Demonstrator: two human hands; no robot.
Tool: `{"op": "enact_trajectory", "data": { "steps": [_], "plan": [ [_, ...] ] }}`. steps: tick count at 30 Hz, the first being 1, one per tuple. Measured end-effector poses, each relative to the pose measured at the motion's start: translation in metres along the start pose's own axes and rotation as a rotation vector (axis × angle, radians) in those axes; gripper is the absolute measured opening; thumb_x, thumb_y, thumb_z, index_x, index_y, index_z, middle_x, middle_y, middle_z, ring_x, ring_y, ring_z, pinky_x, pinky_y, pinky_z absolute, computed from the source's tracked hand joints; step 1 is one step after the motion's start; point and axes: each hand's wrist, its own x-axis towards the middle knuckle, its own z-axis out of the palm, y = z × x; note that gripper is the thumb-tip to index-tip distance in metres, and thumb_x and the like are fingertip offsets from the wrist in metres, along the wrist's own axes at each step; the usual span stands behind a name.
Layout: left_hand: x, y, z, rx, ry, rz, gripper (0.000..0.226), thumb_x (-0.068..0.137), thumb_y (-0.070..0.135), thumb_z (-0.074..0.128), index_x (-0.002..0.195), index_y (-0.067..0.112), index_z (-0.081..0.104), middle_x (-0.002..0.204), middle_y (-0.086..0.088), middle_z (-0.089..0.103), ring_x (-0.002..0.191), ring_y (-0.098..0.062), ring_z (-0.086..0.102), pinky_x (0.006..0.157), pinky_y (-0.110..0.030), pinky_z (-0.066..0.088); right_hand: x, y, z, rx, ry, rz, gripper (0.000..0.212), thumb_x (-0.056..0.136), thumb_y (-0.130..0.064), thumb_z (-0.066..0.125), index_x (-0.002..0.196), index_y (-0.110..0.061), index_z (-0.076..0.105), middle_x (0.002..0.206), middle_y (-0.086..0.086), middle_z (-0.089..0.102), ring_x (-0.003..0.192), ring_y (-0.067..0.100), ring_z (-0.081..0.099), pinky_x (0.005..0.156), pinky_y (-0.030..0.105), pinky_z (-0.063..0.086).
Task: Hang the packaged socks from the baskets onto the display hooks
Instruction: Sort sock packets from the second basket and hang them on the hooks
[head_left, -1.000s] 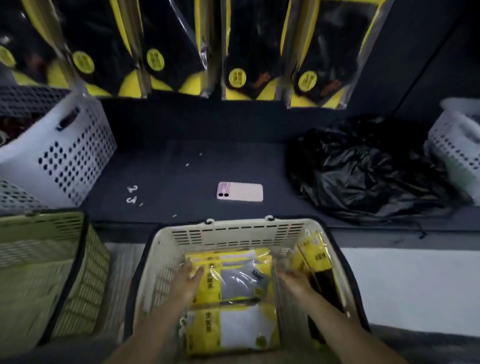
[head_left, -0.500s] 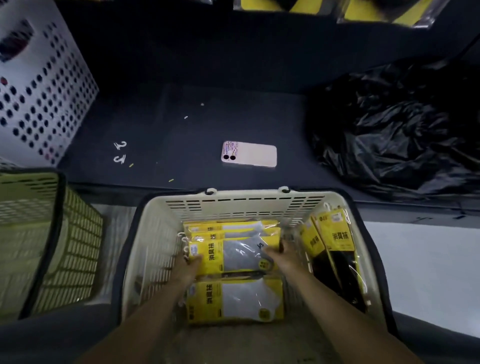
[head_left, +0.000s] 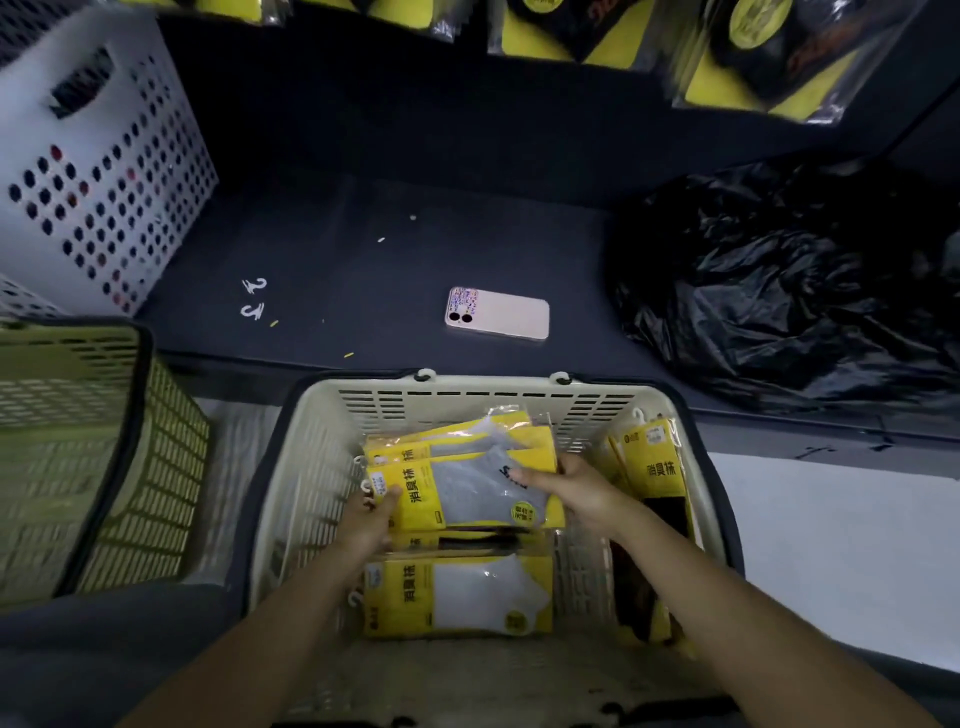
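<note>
Left hand (head_left: 371, 512), right hand (head_left: 576, 491): each grip closed on opposite end of grey sock pack stack (head_left: 467, 486), seemingly tilted, in far half of cream basket (head_left: 488, 397); white sock pack (head_left: 467, 597) nearer; phone (head_left: 498, 313) on shelf (head_left: 363, 270) beyond

Dim, bluish light leaves the dark shelf (head_left: 363, 260) nearly featureless. The yellow sock packs (head_left: 467, 493) read brightest, their clear film catching glints, as does the black bag (head_left: 779, 291). Wide-angle bending curves the edges; the hanging packs (head_left: 753, 52) and white crate (head_left: 104, 182) at the top smear with blur.
</note>
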Motion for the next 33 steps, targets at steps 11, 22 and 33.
{"op": "enact_trajectory", "data": {
  "steps": [11, 22, 33],
  "plan": [
    [-0.088, 0.083, 0.002, -0.483, -0.204, 0.142, 0.067, 0.083, 0.032, 0.069, 0.140, 0.014, 0.038, 0.129, 0.002, 0.056, 0.111, -0.014, 0.056, 0.088, -0.029, 0.047, -0.114, -0.109, -0.024, 0.139, 0.228, -0.319, 0.029, 0.087, -0.020, 0.065, 0.114, -0.008, 0.067, 0.108, 0.011, 0.072, 0.098, 0.026, 0.069, 0.086, 0.040, 0.055],
    [-0.196, 0.194, 0.027, -0.843, -0.570, 0.346, 0.029, 0.092, 0.032, 0.053, 0.115, 0.016, 0.060, 0.109, -0.003, 0.072, 0.096, -0.015, 0.069, 0.075, -0.031, 0.055, -0.164, -0.136, -0.010, 0.429, 0.170, -0.420, 0.048, 0.078, -0.039, 0.065, 0.120, -0.017, 0.062, 0.109, 0.004, 0.073, 0.092, 0.021, 0.071, 0.067, 0.031, 0.058],
    [-0.228, 0.215, 0.038, -0.479, -0.280, 0.748, 0.020, 0.084, 0.034, 0.066, 0.097, 0.019, 0.066, 0.096, -0.006, 0.074, 0.089, -0.025, 0.071, 0.076, -0.038, 0.058, -0.181, -0.174, -0.018, 0.133, 0.346, -0.782, 0.044, 0.096, -0.022, 0.052, 0.139, -0.015, 0.045, 0.138, -0.005, 0.052, 0.123, 0.006, 0.051, 0.096, 0.011, 0.044]
  ]
}}
